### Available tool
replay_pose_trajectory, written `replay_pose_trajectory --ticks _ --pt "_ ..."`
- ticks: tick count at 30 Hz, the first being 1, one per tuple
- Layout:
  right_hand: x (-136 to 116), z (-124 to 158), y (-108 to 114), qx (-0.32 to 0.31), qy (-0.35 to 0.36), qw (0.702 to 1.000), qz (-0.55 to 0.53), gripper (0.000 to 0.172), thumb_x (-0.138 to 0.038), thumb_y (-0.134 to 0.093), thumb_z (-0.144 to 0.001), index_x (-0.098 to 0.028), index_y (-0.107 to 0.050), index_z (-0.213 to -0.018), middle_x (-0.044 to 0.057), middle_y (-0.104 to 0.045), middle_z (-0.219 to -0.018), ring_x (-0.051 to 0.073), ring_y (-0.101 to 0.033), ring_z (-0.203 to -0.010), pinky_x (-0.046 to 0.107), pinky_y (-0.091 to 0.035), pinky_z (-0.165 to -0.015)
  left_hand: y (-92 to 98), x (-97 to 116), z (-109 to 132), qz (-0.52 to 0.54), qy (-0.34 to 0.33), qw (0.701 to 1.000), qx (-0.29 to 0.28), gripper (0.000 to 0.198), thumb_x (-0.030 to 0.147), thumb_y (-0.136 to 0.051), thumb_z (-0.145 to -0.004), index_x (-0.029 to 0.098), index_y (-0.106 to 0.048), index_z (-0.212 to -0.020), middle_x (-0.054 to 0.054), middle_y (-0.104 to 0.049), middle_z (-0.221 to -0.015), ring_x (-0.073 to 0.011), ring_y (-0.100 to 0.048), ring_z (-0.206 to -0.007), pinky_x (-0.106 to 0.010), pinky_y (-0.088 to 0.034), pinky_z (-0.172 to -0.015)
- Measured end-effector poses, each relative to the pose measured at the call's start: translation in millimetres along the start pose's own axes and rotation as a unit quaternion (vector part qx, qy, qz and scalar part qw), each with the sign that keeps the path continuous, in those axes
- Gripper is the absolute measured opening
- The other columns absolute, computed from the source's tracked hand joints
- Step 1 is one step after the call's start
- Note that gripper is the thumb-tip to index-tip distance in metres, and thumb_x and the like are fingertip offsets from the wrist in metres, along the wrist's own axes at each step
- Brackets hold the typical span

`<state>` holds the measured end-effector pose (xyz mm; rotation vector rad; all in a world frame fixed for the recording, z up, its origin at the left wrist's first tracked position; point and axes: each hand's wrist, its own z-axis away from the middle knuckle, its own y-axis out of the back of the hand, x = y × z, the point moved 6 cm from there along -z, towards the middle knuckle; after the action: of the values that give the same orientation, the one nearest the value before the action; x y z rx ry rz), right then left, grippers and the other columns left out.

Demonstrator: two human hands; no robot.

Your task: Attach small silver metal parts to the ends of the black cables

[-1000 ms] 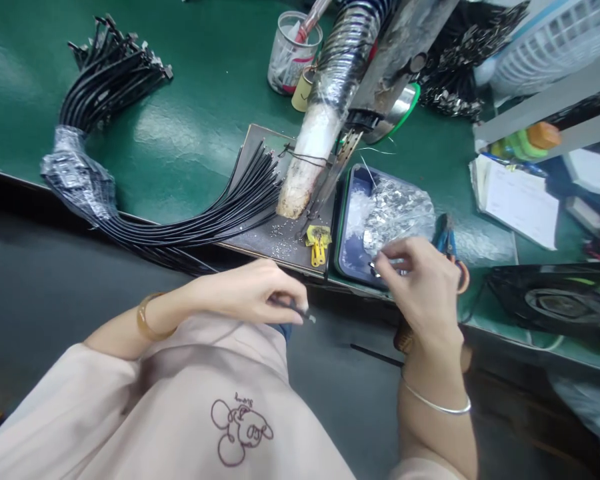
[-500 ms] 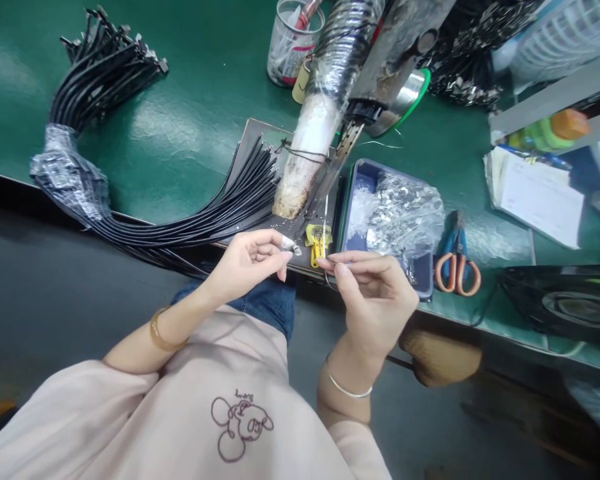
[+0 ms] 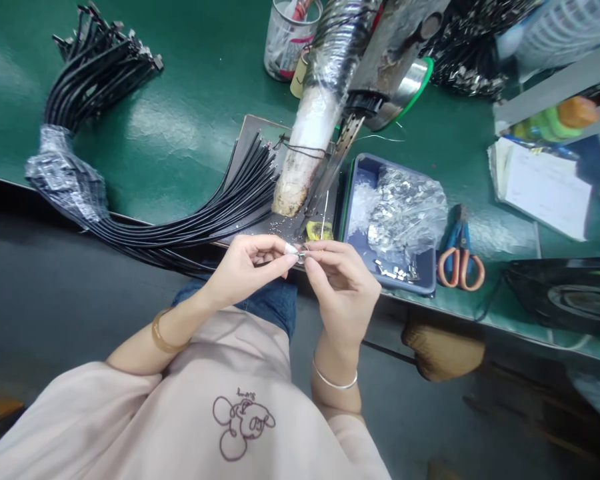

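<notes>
In the middle of the head view, my left hand (image 3: 255,267) pinches a small metal connector (image 3: 301,255) between thumb and forefinger. A white wrap covers that forefinger's tip. My right hand (image 3: 344,283) is closed at the fingertips and meets the left at the connector; what it grips is too small to make out. Just beyond the fingers lies a yellow piece (image 3: 319,231) on a dark board (image 3: 250,137). A bundle of black cables (image 3: 180,230) reaches onto this board from the left. Above it, a wrapped tube (image 3: 307,133) and a metal bracket (image 3: 343,147) slant down.
Right of my hands, a blue tray (image 3: 347,230) holds bagged and loose small metal parts (image 3: 395,270). Cutters with orange handles (image 3: 461,260) lie beside it. Farther back stand a clear cup (image 3: 285,47) and a solder wire spool (image 3: 410,93). Papers (image 3: 545,190) lie at right.
My right hand has moved left from near the tray, bringing its fingertips to the connector in my left hand. My left hand has stayed nearly in place.
</notes>
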<state>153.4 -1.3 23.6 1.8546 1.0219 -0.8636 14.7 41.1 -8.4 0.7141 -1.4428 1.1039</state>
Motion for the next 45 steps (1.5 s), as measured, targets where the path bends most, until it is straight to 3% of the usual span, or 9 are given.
replay_pose_trajectory --ticks 6,10,14,20,25,30,34,40,45 --pt "-4.3 0.5 3.5 -0.001 0.03 0.999 0.039 0.012 -0.012 -0.069 -0.088 -0.024 -0.073 -0.088 0.002 -0.075 -0.093 0.016 -0.075 -0.084 0.03 -0.065 -0.071 -1.3 7.2 1.9 -0.077 -0.082 0.994 0.01 0.012 0.02 -0.069 -0.084 0.012 -0.074 -0.077 -0.003 -0.073 -0.07 -0.0097 -0.062 -0.059 -0.019 -0.05 -0.057" --pt "-11.0 3.7 7.6 -0.001 0.089 0.99 0.112 0.016 -0.009 -0.069 -0.087 -0.024 -0.072 -0.091 0.002 -0.076 -0.095 0.017 -0.075 -0.089 0.034 -0.064 -0.082 -4.0 15.7 6.2 -0.207 -0.193 0.959 0.018 0.011 0.016 -0.069 -0.088 0.013 -0.076 -0.08 -0.005 -0.077 -0.077 -0.0104 -0.064 -0.061 -0.02 -0.049 -0.058" --pt "-3.6 6.3 7.8 0.014 0.034 0.999 0.029 0.011 -0.012 -0.068 -0.088 -0.023 -0.07 -0.087 0.002 -0.074 -0.098 0.017 -0.076 -0.09 0.034 -0.066 -0.082 -6.5 20.2 13.9 -0.245 -0.247 0.937 0.039 0.011 0.02 -0.068 -0.09 0.014 -0.075 -0.084 -0.006 -0.078 -0.081 -0.0102 -0.061 -0.059 -0.021 -0.049 -0.059" --pt "-0.2 6.9 -2.1 0.023 -0.003 0.998 -0.065 0.011 -0.013 -0.068 -0.087 -0.021 -0.067 -0.08 0.001 -0.073 -0.098 0.016 -0.078 -0.089 0.029 -0.066 -0.081 -6.3 13.5 13.1 -0.137 -0.056 0.988 -0.039 0.035 0.026 -0.057 -0.094 0.014 -0.06 -0.062 0.001 -0.06 -0.054 -0.0064 -0.047 -0.048 -0.019 -0.038 -0.05" --pt "4.4 6.5 -3.9 0.02 -0.022 0.999 -0.039 0.008 -0.016 -0.066 -0.092 -0.021 -0.069 -0.086 0.002 -0.074 -0.094 0.015 -0.077 -0.084 0.026 -0.065 -0.071 -1.2 9.7 9.4 -0.007 0.045 0.998 -0.044 0.016 0.027 -0.063 -0.084 0.013 -0.063 -0.076 0.006 -0.051 -0.048 -0.0056 -0.041 -0.044 -0.018 -0.032 -0.047" --pt "-6.3 11.0 8.1 0.105 0.069 0.991 0.035 0.014 -0.01 -0.063 -0.094 -0.022 -0.069 -0.097 0.002 -0.075 -0.096 0.015 -0.076 -0.088 0.031 -0.065 -0.077 2.2 8.7 4.9 -0.011 0.058 0.998 -0.017 0.017 0.026 -0.066 -0.078 0.013 -0.06 -0.07 0.009 -0.037 -0.05 -0.0035 -0.027 -0.047 -0.018 -0.021 -0.046" --pt "-20.9 13.5 5.3 0.076 0.174 0.977 0.098 0.023 -0.005 -0.075 -0.083 -0.023 -0.071 -0.096 0.001 -0.078 -0.094 0.015 -0.075 -0.085 0.029 -0.064 -0.076 1.0 12.0 2.1 -0.015 0.038 0.999 -0.026 0.015 0.023 -0.063 -0.078 0.014 -0.057 -0.067 0.009 -0.033 -0.05 -0.0035 -0.024 -0.047 -0.019 -0.019 -0.046" --pt "-5.8 9.3 5.5 0.072 0.084 0.994 0.021 0.016 -0.008 -0.065 -0.091 -0.022 -0.067 -0.098 0.0 -0.076 -0.092 0.015 -0.076 -0.084 0.029 -0.065 -0.073 2.9 12.7 -1.2 -0.014 0.039 0.999 -0.021 0.012 0.024 -0.064 -0.076 0.013 -0.061 -0.07 0.01 -0.031 -0.048 -0.0038 -0.023 -0.046 -0.02 -0.02 -0.047" --pt "-0.8 7.2 1.9 0.039 0.085 0.995 0.045 0.012 -0.011 -0.069 -0.088 -0.023 -0.067 -0.09 0.001 -0.078 -0.095 0.016 -0.077 -0.089 0.031 -0.065 -0.078 8.4 9.0 -4.1 -0.036 0.039 0.998 0.018 0.018 0.029 -0.067 -0.076 0.012 -0.069 -0.07 0.002 -0.052 -0.057 -0.0076 -0.042 -0.055 -0.02 -0.035 -0.053"
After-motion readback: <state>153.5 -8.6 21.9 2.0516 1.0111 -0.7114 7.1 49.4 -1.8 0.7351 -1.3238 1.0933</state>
